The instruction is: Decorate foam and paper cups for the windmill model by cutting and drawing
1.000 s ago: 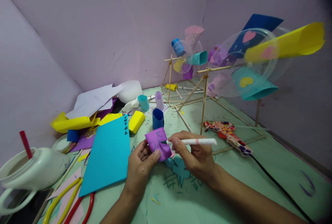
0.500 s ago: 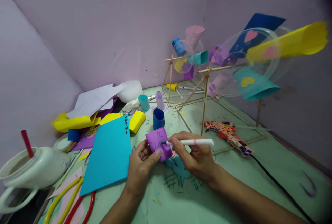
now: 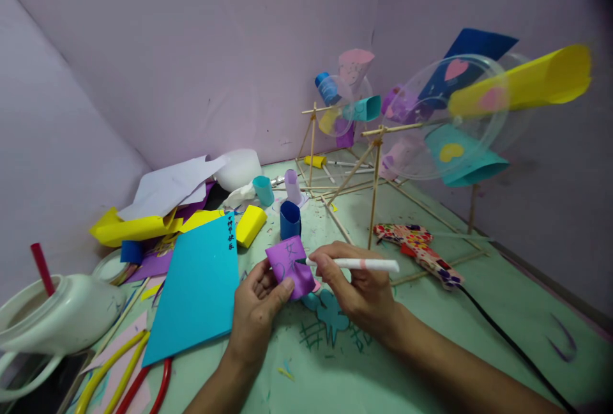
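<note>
One small piece of purple paper (image 3: 288, 277), marked with dark brush-like strokes, is held just above the table (image 3: 354, 379), toward the near edge and about midway between the left and right edges. The left hand (image 3: 261, 312) pinches its lower part, thumb on the face and the other fingers curled at the side and partly hidden. The right hand (image 3: 361, 283) is closed around a white marker (image 3: 366, 264) with a pink band, fingers drawn together on its barrel and the dark tip at the paper's face. A teal paper cut-out (image 3: 334, 315) lies on the table between the two wrists.

Just beyond the purple paper a dark blue paper tube (image 3: 290, 222) stands upright, and a yellow paper tube (image 3: 251, 227) lies to its left. A blue card (image 3: 196, 299) lies left of the left hand, dark writing at its far right corner. By the table's left edge sits a white teapot (image 3: 79, 308). Toward the right edge lies a patterned glue gun (image 3: 416, 248), its black cord (image 3: 512, 337) running to the near right corner, beside a wooden stick frame (image 3: 374, 190) bearing a clear wheel (image 3: 445, 117).
</note>
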{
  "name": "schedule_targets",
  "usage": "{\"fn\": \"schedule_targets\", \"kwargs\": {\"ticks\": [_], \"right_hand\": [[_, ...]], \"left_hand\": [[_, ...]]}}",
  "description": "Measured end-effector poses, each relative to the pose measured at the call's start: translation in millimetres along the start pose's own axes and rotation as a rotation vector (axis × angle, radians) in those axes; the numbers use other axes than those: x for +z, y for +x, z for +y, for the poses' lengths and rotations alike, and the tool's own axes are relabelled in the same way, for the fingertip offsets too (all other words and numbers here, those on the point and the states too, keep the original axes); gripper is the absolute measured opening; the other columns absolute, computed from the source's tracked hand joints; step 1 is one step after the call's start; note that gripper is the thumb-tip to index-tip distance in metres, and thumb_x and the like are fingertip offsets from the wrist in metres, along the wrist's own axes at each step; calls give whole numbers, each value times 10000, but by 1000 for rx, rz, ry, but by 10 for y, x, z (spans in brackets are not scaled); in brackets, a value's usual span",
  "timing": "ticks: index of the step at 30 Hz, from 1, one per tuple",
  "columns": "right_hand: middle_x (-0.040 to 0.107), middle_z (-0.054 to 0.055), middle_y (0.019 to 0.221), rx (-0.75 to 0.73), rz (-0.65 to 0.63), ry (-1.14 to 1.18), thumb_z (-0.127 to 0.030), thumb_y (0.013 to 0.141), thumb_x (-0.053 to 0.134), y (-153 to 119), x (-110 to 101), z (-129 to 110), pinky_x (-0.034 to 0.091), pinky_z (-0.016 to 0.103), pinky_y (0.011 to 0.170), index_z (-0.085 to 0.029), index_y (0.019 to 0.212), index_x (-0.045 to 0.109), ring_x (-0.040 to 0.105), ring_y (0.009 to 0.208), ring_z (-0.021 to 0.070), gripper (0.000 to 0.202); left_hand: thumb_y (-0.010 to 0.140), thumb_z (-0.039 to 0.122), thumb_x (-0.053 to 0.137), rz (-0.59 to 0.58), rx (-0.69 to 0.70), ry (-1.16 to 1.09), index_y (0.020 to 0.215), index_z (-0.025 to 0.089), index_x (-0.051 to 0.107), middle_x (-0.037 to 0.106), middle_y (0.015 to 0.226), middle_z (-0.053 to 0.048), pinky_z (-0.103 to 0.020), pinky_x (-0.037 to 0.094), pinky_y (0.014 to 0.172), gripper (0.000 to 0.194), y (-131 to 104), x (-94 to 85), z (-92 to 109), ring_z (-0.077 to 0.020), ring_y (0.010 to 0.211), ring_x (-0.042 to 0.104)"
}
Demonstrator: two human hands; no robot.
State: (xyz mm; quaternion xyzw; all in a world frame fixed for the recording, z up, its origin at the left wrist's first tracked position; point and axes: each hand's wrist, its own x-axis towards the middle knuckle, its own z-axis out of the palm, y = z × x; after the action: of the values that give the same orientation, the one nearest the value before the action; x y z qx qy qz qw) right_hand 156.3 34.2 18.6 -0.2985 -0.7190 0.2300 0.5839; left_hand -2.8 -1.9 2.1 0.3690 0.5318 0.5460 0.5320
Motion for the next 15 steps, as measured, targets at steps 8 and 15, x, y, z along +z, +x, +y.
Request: {"fn": "schedule_targets", "kwargs": {"ticks": [8, 15], "right_hand": [[639, 24, 596, -1, -3, -3, -154, 844, 515, 6, -4, -31, 478, 223, 488, -168, 739, 640, 589, 512, 122, 163], [650, 18, 614, 19, 25, -36, -158, 845, 530, -5, 0, -4, 487, 220, 497, -172, 767, 649, 606, 531, 124, 143]], "left_hand": [[617, 322, 788, 5, -11, -12, 1173, 111, 589, 709, 1070, -153, -339, 523, 839, 627, -7, 0, 11, -300, 1003, 652], [639, 318, 777, 7, -5, -5, 1191, 118, 567, 704, 1082, -144, -346, 516, 856, 624, -9, -9, 7, -293, 1009, 650]]}}
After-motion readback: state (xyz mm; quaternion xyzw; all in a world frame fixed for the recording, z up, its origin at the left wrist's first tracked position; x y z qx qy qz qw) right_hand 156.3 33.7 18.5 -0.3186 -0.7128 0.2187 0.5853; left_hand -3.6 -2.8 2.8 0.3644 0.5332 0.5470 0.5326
